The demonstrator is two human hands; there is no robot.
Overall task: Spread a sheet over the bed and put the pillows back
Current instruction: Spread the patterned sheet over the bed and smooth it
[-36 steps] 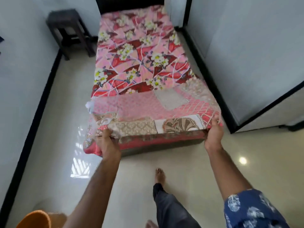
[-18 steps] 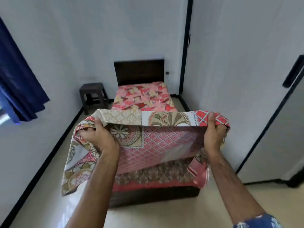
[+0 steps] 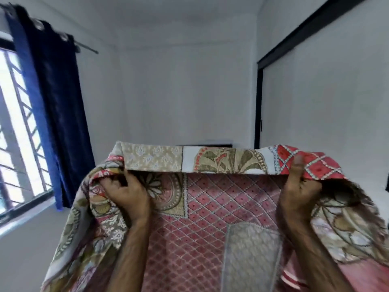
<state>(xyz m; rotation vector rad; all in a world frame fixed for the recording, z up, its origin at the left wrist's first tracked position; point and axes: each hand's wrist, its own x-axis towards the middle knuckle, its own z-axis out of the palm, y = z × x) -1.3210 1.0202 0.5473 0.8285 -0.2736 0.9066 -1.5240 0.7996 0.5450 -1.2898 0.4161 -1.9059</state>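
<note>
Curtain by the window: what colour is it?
The curtain is dark blue, plain; clearest in the head view.

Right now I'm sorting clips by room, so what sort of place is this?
Probably a bedroom in a home. Both hands, left and right, hold up a patterned bed sheet; a dark headboard edge peeks above it, and a blue curtain hangs by a barred window.
</note>
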